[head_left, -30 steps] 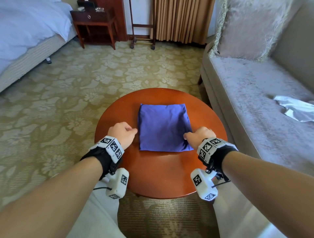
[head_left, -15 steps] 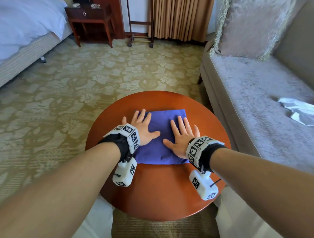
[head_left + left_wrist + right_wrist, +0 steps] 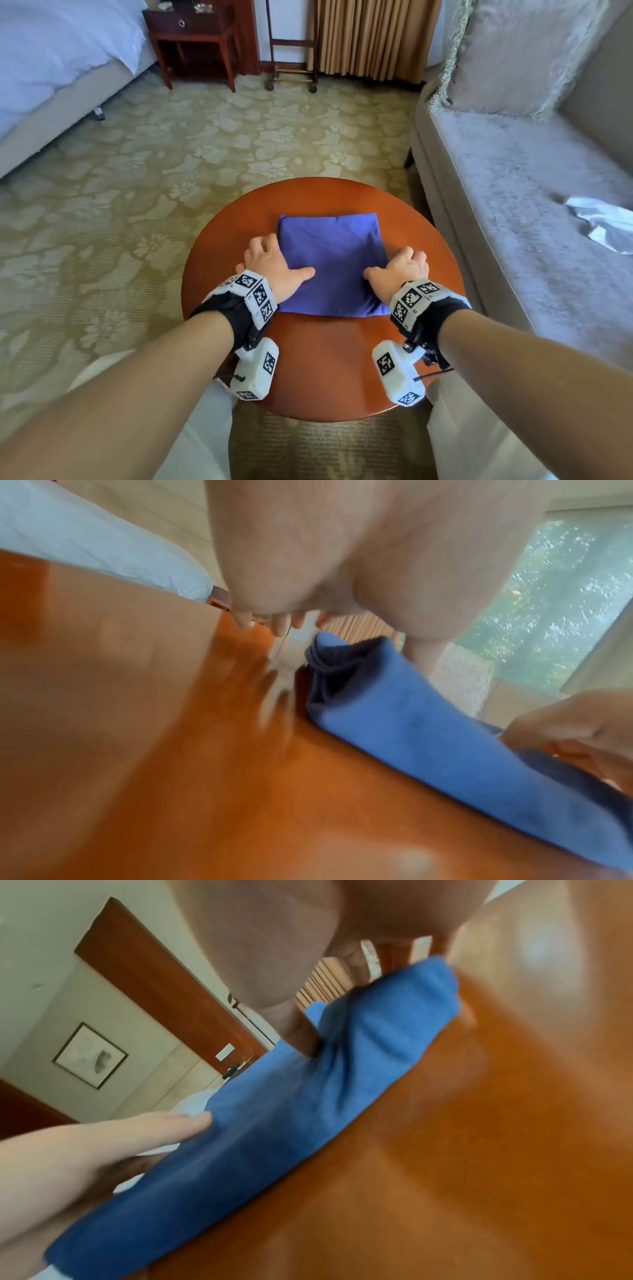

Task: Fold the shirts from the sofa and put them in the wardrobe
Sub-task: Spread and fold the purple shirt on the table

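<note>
- I had the folded blue cotton shirt (image 3: 329, 263) lying flat on the round polished reddish-wood bench (image 3: 318, 370), between my two hands and touching both.
- My left hand (image 3: 270, 262) sat at the shirt's left edge, thumb laid on top of the cloth and fingers curled down beside the edge; whether those fingers had got under the fabric, I could not tell.
- My right hand (image 3: 400, 270) mirrored it at the right edge, thumb pressing a dent into the cloth in the right wrist view and fingers curled over the side, so it looked like a pinch on the shirt.
- I judged the step to be lifting the bundle for the wardrobe, which no view showed.
- Risk: the shirt was soft, limp knit in several loose layers, its left end open and gaping; held only by the top layers, the lower ones could sag and the fold fall open.
- Risk: the bench top was glossy and slick, so fingers pushed in from the sides might slide the rectangle or bunch it instead of getting beneath.
- Risk: uneven lifting could tilt the bundle and spill it.
- A crumpled white garment (image 3: 603, 228) lay on the grey plush sofa (image 3: 513, 212), well right of my right hand.
</note>
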Demonstrator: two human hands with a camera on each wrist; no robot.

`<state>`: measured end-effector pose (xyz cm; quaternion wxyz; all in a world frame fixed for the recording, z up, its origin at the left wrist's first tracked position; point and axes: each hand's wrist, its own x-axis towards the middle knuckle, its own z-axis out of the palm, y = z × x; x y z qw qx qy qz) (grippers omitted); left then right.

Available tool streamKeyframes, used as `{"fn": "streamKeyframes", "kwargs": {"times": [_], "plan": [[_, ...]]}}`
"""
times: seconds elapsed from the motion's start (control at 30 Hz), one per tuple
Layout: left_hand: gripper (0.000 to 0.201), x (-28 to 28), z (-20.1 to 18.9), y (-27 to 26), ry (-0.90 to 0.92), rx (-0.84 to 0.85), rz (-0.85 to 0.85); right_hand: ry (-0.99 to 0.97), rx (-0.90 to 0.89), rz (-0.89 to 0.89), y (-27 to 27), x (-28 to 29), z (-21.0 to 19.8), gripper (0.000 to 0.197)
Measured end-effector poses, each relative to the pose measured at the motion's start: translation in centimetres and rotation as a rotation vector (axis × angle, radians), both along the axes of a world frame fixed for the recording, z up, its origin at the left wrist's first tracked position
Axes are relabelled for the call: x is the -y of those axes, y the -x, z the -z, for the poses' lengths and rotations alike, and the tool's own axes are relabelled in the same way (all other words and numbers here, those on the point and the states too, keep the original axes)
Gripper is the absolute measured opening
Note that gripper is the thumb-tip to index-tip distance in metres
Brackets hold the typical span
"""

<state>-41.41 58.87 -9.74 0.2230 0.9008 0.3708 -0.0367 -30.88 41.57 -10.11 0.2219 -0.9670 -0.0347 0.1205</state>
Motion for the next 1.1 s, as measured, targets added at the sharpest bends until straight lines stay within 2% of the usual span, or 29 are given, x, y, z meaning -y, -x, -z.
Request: {"fn": "streamKeyframes", "kwargs": {"times": [0.07,0.13,0.27,0.37,0.6,0.7,0.8,0.87,1.0,1.1], "plan": [[0.08,0.6,-0.1,1.2,0.105,0.064,-0.161,0.076,-0.047,0.048,0.6,0.6,-0.3,0.068],[0.062,1.1,0.0,2.4,0.273,0.121,-0.248,0.089,-0.138,0.098,1.2,1.2,-0.5,0.068],[0.037,2.4,0.0,4.7,0.454,0.23,-0.224,0.011,-0.25,0.112,2.8,2.4,-1.1,0.053],[0.035,3.2,-0.6,5.9,0.469,0.225,-0.195,-0.092,-0.295,0.127,4.2,3.2,-1.2,0.039],[0.031,4.1,0.0,7.3,0.304,0.177,-0.128,-0.246,-0.318,0.195,6.1,4.2,-2.2,0.019],[0.036,4.6,-0.2,7.7,0.184,0.121,-0.154,-0.306,-0.373,0.197,5.3,4.5,-1.2,0.03],[0.021,5.0,-0.8,7.8,0.131,0.066,-0.205,-0.302,-0.418,0.209,5.5,4.9,-0.8,0.034],[0.016,4.9,-1.1,7.9,0.18,0.048,-0.26,-0.278,-0.46,0.209,6.1,5.3,-1.0,0.034],[0.021,4.6,-1.8,8.2,0.318,0.042,-0.364,-0.235,-0.463,0.197,6.2,5.7,-0.9,0.036],[0.024,4.6,-2.4,8.5,0.454,-0.02,-0.353,-0.158,-0.454,0.09,7.3,5.7,-2.9,0.018]]}}
